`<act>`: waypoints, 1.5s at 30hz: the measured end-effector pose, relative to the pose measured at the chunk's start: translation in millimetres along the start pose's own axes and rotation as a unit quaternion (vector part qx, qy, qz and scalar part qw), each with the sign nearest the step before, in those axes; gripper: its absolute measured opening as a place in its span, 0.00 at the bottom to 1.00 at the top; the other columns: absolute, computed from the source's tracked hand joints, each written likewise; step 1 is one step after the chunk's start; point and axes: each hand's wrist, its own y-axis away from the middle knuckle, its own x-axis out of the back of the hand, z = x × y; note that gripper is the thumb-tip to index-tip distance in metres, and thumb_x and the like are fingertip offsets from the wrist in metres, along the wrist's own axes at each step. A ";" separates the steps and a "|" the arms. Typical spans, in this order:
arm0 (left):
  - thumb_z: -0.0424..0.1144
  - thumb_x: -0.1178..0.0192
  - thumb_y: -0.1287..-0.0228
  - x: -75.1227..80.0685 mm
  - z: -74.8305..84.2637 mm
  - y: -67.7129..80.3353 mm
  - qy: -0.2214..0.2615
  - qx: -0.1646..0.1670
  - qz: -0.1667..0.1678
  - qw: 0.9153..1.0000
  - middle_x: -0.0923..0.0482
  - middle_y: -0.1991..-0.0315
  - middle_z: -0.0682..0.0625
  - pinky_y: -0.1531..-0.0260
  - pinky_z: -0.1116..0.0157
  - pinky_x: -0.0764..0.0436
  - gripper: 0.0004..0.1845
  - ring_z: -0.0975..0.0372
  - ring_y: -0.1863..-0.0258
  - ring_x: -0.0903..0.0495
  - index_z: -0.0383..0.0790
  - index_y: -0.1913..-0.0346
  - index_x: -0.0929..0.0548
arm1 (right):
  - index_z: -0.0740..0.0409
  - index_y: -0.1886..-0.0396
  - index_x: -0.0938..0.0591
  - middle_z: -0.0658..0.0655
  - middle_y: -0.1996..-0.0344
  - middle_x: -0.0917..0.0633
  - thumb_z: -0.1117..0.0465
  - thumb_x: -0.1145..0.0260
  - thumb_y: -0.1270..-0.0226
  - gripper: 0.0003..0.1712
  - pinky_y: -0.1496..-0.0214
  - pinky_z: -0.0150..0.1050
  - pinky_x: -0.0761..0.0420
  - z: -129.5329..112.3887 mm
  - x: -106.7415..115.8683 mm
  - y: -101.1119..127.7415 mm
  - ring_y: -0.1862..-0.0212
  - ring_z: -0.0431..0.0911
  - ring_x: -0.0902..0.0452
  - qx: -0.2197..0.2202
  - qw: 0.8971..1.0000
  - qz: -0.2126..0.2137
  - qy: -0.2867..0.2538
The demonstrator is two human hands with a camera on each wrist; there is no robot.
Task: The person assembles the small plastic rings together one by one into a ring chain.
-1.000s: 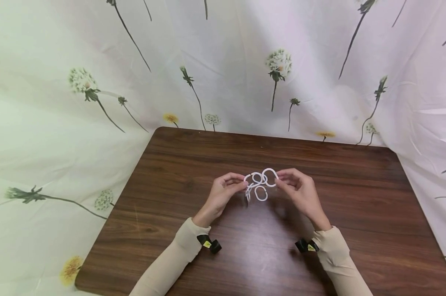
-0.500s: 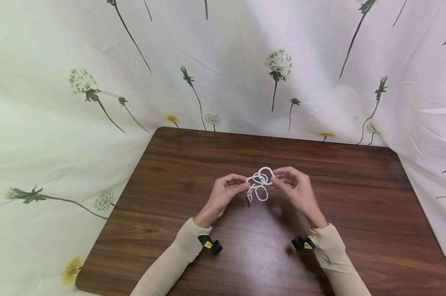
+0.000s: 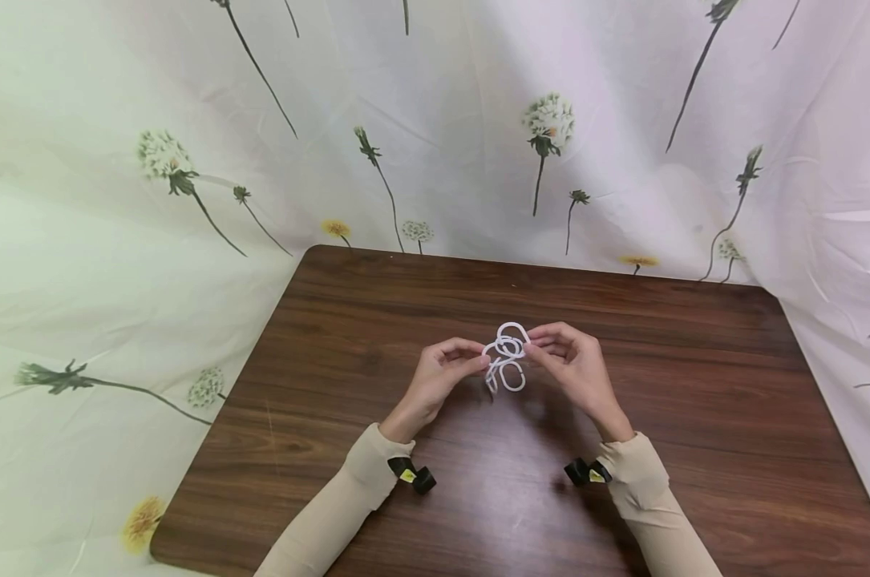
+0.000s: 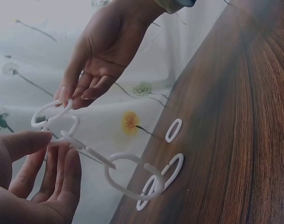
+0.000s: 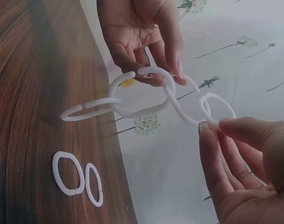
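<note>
Right hand [image 3: 572, 365]: pinching the end ring [image 3: 511, 324], nearer left than before
Left hand [image 3: 442, 377]: pinching the chain [image 5: 171, 91]
Two rings [image 5: 80, 173]: apart from right wrist, bunched from head

Long beige sleeves [image 3: 317, 517] are ending in bunched cuffs [image 3: 368, 463], where black wrist straps [image 3: 398, 465] are carrying yellow labels [image 3: 407, 475] and black cameras [image 3: 425, 481].

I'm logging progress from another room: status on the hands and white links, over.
Left hand, right hand: both pinching the white link chain. Two loose links lying on the table. Nothing visible blocking the hands.
</note>
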 end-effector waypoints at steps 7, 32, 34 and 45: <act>0.29 0.32 0.42 -1.7 -0.6 0.1 -0.004 0.006 0.001 1.000 0.15 0.65 0.53 0.57 0.66 0.14 0.17 0.65 0.64 0.16 0.23 0.51 0.20 | 0.71 0.55 0.18 0.72 0.63 0.15 0.71 0.30 0.39 0.13 0.60 0.30 0.13 -6.6 -4.6 0.0 0.63 0.41 0.15 -0.007 1.000 0.002 0.016; 0.30 0.30 0.43 -3.1 -3.5 -1.7 -0.016 0.007 0.008 1.000 0.13 0.64 0.53 0.53 0.59 0.14 0.19 0.65 0.63 0.16 0.22 0.50 0.20 | 0.74 0.57 0.19 0.74 0.66 0.16 0.73 0.31 0.40 0.12 0.62 0.40 0.11 -27.7 -8.9 3.9 0.66 0.43 0.15 -0.009 1.000 -0.008 -0.001; 0.29 0.30 0.43 -3.2 -4.2 -2.2 -0.015 0.007 0.011 1.000 0.13 0.64 0.53 0.55 0.64 0.14 0.19 0.65 0.63 0.16 0.22 0.51 0.19 | 0.75 0.58 0.19 0.73 0.66 0.16 0.73 0.30 0.40 0.12 0.63 0.35 0.12 -27.5 -9.0 3.7 0.67 0.42 0.16 -0.006 1.000 -0.009 0.001; 0.29 0.30 0.44 -1.7 -3.8 -1.4 -0.023 -0.005 0.025 0.999 0.13 0.64 0.51 0.59 0.68 0.14 0.16 0.65 0.64 0.15 0.25 0.54 0.16 | 0.73 0.57 0.19 0.72 0.67 0.15 0.72 0.30 0.40 0.12 0.63 0.39 0.12 -30.8 -11.7 2.9 0.68 0.45 0.15 -0.018 1.000 -0.017 0.006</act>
